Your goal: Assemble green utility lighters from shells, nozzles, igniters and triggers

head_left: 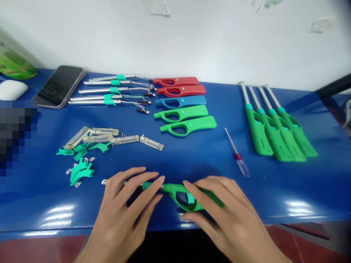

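Observation:
A green gas lighter (177, 188) lies along the front of the table under both hands. My left hand (123, 208) is closed over its metal tube (125, 183) and teal collar (147, 185), and the tube's tip shows beyond the fingers. At the other end, my right hand (230, 208) grips the green handle between thumb and fingers, covering much of it. A teal trigger (190, 198) shows in the handle's opening. Left of my left hand are loose teal triggers (82, 171) with small metal clips. Clear fuel tanks (126, 140) lie farther back.
Metal tubes with wires (100, 90) lie beside red, blue and green handle shells (203, 122). At right are several green lighters (260, 138) and a screwdriver (241, 164). A phone (60, 86) and white case (12, 89) sit back left, before the wall (192, 40).

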### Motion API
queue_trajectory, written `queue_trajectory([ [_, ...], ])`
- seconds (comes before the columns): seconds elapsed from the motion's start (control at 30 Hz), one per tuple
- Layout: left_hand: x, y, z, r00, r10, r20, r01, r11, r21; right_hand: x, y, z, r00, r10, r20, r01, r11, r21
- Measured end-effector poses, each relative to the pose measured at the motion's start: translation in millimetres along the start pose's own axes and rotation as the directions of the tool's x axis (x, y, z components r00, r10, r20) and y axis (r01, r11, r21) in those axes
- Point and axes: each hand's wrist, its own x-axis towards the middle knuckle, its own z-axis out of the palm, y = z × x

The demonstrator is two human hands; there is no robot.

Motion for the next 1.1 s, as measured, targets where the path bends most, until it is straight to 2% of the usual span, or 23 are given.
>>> queue_trajectory([
  [0.33,8.3,-0.9,3.3,0.994,0.095,0.048,-0.094,0.995,-0.029,1.7,-0.9,1.0,1.000,0.017,0.025,-0.017,1.000,0.002],
  [0.57,1.9,-6.1,3.7,0.990,0.086,0.112,-0.083,0.996,-0.029,3.4,-2.8,2.3,0.999,0.019,0.037,-0.018,1.000,-0.005],
  [0.8,1.2,-8.0,2.7,0.990,0.094,0.102,-0.093,0.996,-0.019,2.2,-4.8,4.5,0.999,0.014,0.036,-0.014,1.000,-0.010],
  [0.93,0.5,-8.3,2.9,0.988,0.089,0.126,-0.087,0.996,-0.023,-5.7,-1.1,-0.5,0.999,0.017,0.051,-0.015,0.999,-0.041],
  [1.1,-0.7,-7.2,3.3,0.990,0.082,0.114,-0.081,0.997,-0.009,-28.0,17.9,-6.3,0.999,0.044,0.025,-0.042,0.996,-0.085],
])
